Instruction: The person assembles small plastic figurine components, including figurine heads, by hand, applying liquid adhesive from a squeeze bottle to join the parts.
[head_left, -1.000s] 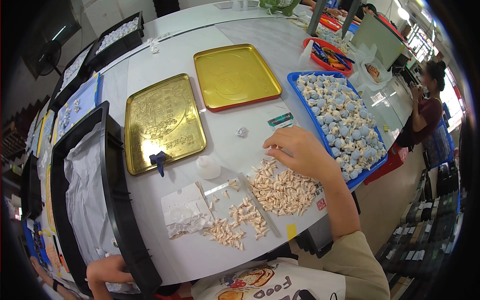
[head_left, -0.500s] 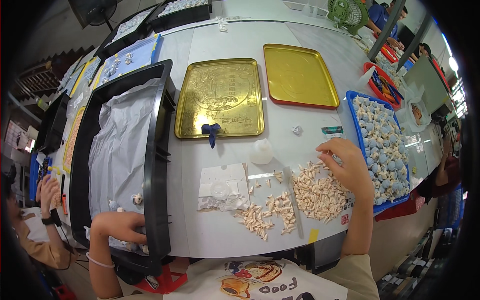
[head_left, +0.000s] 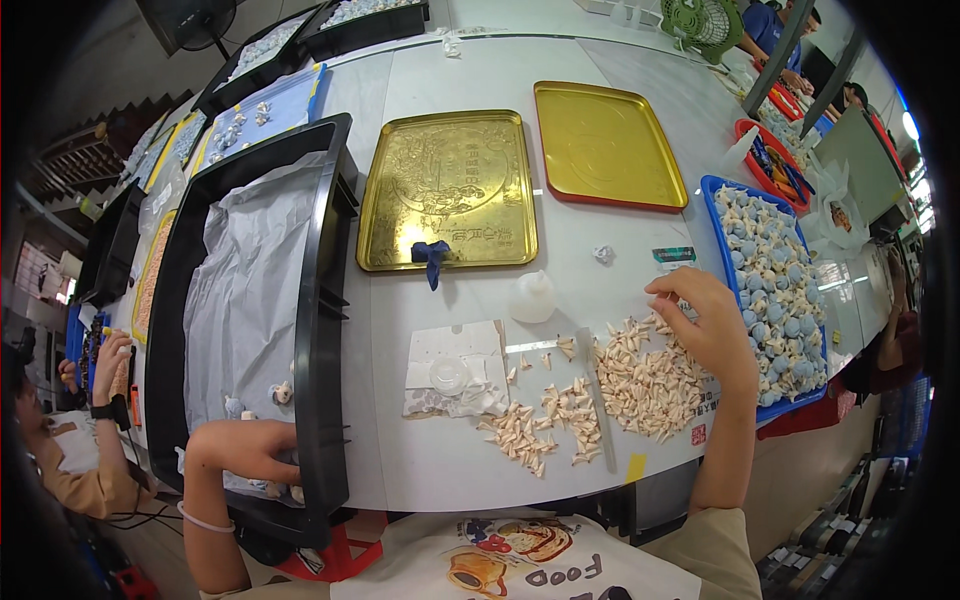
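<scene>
My left hand (head_left: pixel 245 450) reaches down into the near end of a long black tray (head_left: pixel 318 330) lined with white paper. Small blue-and-cream figures (head_left: pixel 281 393) lie around it; its fingertips are partly hidden, so I cannot tell if it grips one. My right hand (head_left: pixel 708 325) hovers at the far right of a pile of cream cone-shaped pieces (head_left: pixel 650 385), thumb and forefinger apart, nothing visible between them. A flat metal strip (head_left: pixel 597 405) separates that pile from a smaller one (head_left: pixel 520 436). A white squeeze bottle (head_left: pixel 534 297) stands behind them.
At right, a blue basket (head_left: pixel 712 215) is heaped with blue-and-cream figures. Two gold tin trays (head_left: pixel 450 195) (head_left: pixel 610 145) lie farther back, a dark blue cloth piece (head_left: pixel 431 262) on one. Torn cardboard (head_left: pixel 430 350) carries a clear round lid. A co-worker's hand (head_left: pixel 108 365) shows at far left.
The whole view has shifted slightly, with the table's things appearing a little farther right. Both my hands keep nearly the same place and pose. The co-worker's hand at left has risen.
</scene>
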